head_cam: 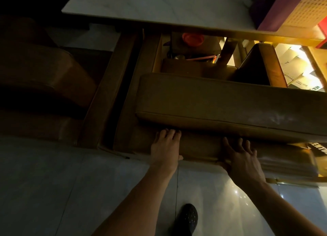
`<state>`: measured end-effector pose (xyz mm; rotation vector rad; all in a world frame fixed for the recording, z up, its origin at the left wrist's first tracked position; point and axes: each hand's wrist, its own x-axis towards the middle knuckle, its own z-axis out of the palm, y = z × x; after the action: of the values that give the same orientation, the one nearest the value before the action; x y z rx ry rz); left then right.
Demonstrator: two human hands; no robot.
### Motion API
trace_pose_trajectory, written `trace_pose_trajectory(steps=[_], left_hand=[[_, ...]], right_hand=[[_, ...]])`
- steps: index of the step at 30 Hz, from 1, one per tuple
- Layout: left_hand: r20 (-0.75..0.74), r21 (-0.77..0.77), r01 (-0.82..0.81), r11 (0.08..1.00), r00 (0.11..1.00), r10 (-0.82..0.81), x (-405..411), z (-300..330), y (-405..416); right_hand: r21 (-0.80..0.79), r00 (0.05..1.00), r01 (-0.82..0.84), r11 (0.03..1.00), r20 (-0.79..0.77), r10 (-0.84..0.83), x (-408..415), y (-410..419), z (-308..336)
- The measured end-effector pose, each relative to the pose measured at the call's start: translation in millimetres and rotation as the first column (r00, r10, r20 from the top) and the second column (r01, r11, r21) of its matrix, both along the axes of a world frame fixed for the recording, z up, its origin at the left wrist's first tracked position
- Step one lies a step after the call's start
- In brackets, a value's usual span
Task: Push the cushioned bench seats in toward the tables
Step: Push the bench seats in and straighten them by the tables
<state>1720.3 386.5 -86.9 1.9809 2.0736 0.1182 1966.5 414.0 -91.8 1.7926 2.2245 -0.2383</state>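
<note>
A tan cushioned bench seat [221,101] lies across the middle of the view, its far edge near the white marble table [159,7]. Below its thick top cushion runs the bench's lower front edge [200,150]. My left hand [166,145] lies flat against that lower front, fingers spread and tips under the cushion's rim. My right hand [244,159] presses the same front edge further right, fingers spread, thumb tucked under the bottom edge. Neither hand holds a loose object.
A second brown bench [44,83] stands at the left in shadow, past a wooden frame [109,87]. An orange bowl [192,38] and clutter sit under the table. A perforated cream basket [304,11] rests at top right. My black shoe [187,218] is on the tiled floor.
</note>
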Motion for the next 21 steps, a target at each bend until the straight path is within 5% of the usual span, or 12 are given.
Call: trace_pose_trajectory(steps=[21], left_hand=[[-0.003,-0.053,0.008,0.999,1.000,-0.008,2.5,4.1,3.2]], right_hand=[[-0.096,0.999,0.046,0.994,-0.025,-0.048,-0.5,1.3,7.7]])
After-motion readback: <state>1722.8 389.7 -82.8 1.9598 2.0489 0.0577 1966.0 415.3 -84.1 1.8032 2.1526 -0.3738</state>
